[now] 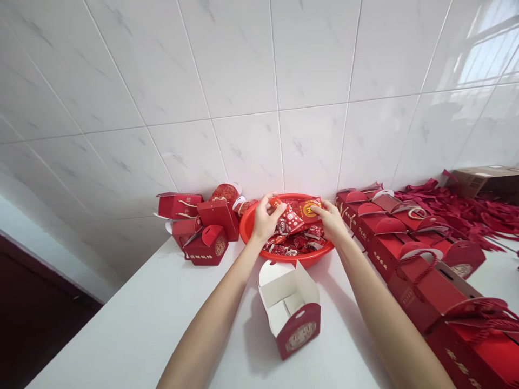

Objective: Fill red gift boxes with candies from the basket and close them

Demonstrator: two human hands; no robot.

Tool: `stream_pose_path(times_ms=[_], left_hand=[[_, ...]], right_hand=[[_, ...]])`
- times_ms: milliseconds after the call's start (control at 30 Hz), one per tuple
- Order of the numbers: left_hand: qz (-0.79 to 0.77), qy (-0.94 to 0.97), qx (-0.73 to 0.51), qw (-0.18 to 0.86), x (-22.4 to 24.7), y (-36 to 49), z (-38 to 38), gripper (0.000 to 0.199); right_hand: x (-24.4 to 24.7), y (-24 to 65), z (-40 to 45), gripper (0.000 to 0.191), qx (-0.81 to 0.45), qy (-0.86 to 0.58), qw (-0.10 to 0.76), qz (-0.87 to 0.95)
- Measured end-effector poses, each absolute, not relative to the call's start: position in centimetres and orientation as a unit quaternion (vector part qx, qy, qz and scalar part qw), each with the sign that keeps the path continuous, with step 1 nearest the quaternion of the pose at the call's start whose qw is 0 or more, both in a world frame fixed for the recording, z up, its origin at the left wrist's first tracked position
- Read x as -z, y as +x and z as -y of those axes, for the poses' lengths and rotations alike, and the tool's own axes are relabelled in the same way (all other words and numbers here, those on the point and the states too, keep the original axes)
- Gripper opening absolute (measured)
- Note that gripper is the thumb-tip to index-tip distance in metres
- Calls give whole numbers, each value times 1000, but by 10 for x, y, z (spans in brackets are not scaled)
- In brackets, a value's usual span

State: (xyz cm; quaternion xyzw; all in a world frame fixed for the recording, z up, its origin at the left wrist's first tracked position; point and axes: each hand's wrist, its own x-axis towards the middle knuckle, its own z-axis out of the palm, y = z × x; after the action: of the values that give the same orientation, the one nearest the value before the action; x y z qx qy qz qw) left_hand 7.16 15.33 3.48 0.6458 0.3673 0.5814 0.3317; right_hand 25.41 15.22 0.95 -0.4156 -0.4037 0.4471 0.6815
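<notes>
Over a red plastic basket of wrapped candies, both my hands are raised with something in them. My left hand is closed on a red candy packet with white dots. Between the thumb and fingers of my right hand is a red candy packet with a round yellow emblem. Nearer to me, between my forearms, stands an open red gift box with its white inside showing; I see no candy in it.
Several red gift boxes are heaped left of the basket. Rows of closed red boxes with rope handles line the right side. Behind them lie dark red ribbons and a cardboard box. A tiled wall bounds the white table.
</notes>
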Motion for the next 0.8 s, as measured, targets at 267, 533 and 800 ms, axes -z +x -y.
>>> stream_pose_path(times_ms=[267,533,800], left_hand=[[-356,752,-471,293,-78,37,-67,43],[-411,823,-265,289,-65,13,-16,48],[-471,784,-320,245,-44,8,19,32]], right_hand=[[-66,239,-107,39,-493,-324,666,457],[-109,227,-48,38,-471,-274,609,577],[-116,233,-19,16,-378,-275,423,776]])
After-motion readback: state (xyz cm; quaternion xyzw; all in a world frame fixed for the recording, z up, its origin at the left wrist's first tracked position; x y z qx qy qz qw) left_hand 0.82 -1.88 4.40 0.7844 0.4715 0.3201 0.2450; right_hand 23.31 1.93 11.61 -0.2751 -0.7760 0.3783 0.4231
